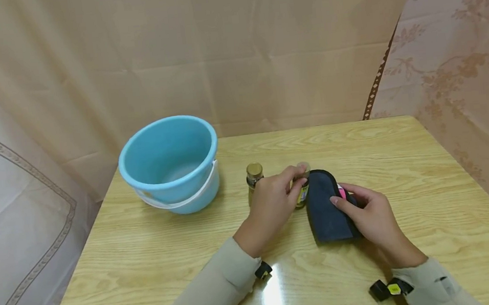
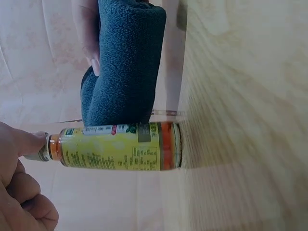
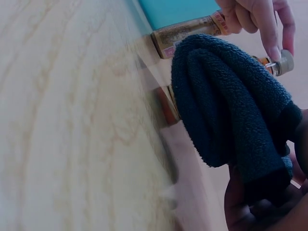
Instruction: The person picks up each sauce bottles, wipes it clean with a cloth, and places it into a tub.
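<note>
My left hand (image 1: pixel 269 201) pinches the cap (image 2: pixel 39 150) of a glass bottle between thumb and finger. The bottle (image 2: pixel 113 148) stands upright on the table, has a yellow label and shows orange-red contents near its base. In my right hand (image 1: pixel 374 216) is a folded dark blue towel (image 1: pixel 327 208), fuzzy in both wrist views, held close beside that bottle. A bit of pink (image 1: pixel 342 191) shows at the towel's edge by the right fingers. A second bottle (image 1: pixel 254 172) with a gold cap stands left of the first, partly hidden by the left hand.
A light blue bucket (image 1: pixel 177 193) with a white handle stands at the table's back left. The wood-grain table (image 1: pixel 415 180) ends at a beige curtain behind. Patterned cloth hangs along the right side, white cloth along the left.
</note>
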A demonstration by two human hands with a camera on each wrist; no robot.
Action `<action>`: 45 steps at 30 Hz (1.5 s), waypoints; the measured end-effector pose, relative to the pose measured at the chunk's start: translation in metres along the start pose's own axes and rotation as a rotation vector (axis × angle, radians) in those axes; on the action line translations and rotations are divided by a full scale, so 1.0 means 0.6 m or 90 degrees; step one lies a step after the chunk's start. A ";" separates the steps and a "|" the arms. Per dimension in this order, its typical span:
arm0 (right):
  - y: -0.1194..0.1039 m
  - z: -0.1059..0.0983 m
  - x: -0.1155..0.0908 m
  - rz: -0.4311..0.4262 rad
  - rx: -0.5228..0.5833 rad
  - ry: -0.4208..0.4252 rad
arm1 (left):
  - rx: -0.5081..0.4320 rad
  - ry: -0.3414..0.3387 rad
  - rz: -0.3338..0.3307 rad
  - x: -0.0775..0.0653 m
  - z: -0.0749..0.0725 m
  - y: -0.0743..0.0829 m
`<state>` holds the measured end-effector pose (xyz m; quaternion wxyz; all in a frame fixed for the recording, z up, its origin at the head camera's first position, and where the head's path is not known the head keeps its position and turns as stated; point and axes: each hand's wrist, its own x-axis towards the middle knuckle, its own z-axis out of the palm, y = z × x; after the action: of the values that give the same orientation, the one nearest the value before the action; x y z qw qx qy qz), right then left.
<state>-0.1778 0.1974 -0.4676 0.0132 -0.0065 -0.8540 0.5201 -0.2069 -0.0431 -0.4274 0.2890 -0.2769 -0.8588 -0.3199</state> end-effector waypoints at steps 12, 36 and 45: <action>-0.001 0.000 0.003 0.024 0.012 0.034 | 0.073 0.003 -0.017 0.017 0.012 0.007; -0.006 -0.006 -0.003 0.034 0.038 0.120 | 0.096 -0.028 -0.151 -0.018 -0.135 -0.058; -0.006 -0.004 0.001 0.040 0.075 0.127 | 0.067 -0.022 -0.175 -0.014 -0.129 -0.063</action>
<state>-0.1783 0.1977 -0.4636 0.0818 -0.0842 -0.8156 0.5666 -0.2014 -0.1247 -0.3994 0.2414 -0.1463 -0.9091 -0.3062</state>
